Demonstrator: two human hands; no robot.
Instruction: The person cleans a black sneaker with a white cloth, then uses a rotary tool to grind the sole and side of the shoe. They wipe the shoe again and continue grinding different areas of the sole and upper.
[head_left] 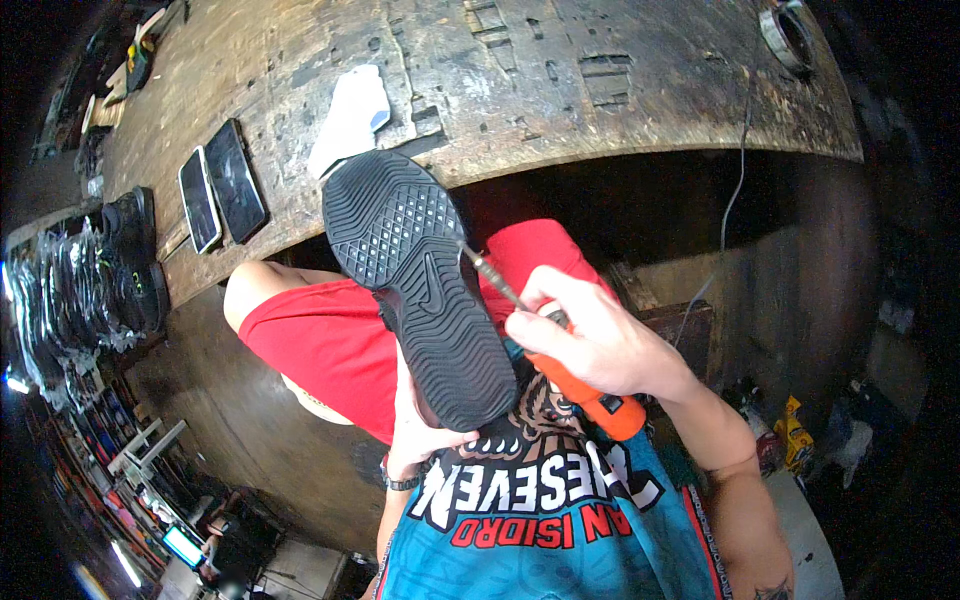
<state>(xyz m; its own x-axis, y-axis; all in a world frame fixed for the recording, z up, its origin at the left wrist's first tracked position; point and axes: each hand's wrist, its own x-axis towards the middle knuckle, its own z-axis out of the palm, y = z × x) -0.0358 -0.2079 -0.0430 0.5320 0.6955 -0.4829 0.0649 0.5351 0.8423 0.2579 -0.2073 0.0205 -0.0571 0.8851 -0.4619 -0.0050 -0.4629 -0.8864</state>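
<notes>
A black shoe lies sole up across my lap, its toe end against the worn wooden table's edge. My left hand grips it near the heel, thumb along the sole's edge and the other fingers hidden beneath. In my right hand is an orange handheld tool with a thin metal shaft. The shaft's tip meets or nearly meets the right edge of the sole, beside the midfoot; contact is hard to tell. My fingers wrap round the front of the tool's body.
On the wooden table lie a crumpled white sheet, a black phone and a white-edged phone. A tape roll sits at the far right. A thin cable hangs down. Plastic-wrapped shoes stand at left.
</notes>
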